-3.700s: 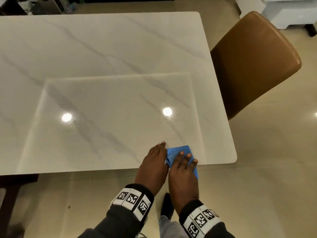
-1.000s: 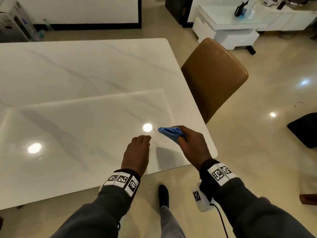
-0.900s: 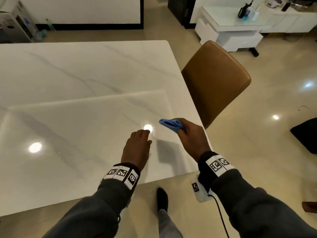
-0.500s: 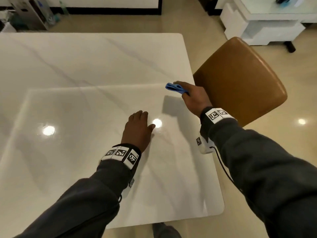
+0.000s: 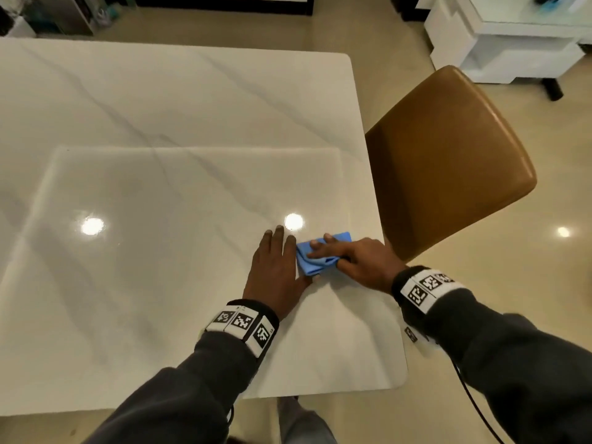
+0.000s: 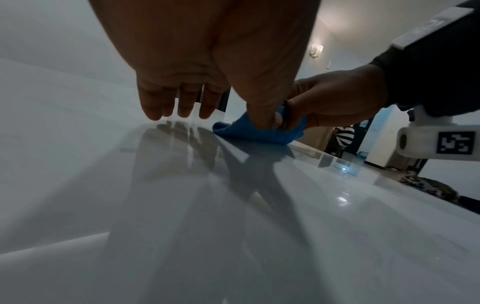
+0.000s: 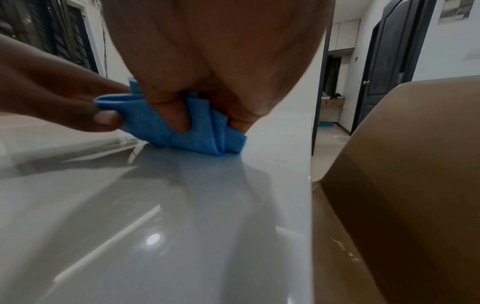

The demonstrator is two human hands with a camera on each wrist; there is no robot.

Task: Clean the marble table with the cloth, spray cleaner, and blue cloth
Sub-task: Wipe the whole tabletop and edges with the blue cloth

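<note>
The folded blue cloth (image 5: 306,262) lies on the white marble table (image 5: 160,123) near its right edge. My right hand (image 5: 358,261) grips it, fingers laid over the top and thumb curled into the folds (image 7: 179,115). My left hand (image 5: 275,267) lies beside it with straight fingers just over the surface. Its thumb (image 6: 262,115) and forefinger pinch the cloth's (image 7: 155,123) left edge. No spray cleaner or other cloth is in view.
A brown leather chair (image 5: 448,155) stands close against the table's right side, just behind my right hand. A white low cabinet (image 5: 512,36) is on the floor at the far right. The table's near right corner (image 5: 397,376) is rounded.
My right hand has brought the blue cloth down from the air near the chair onto the table beside my left hand. My left thumb and forefinger now hold its edge.
</note>
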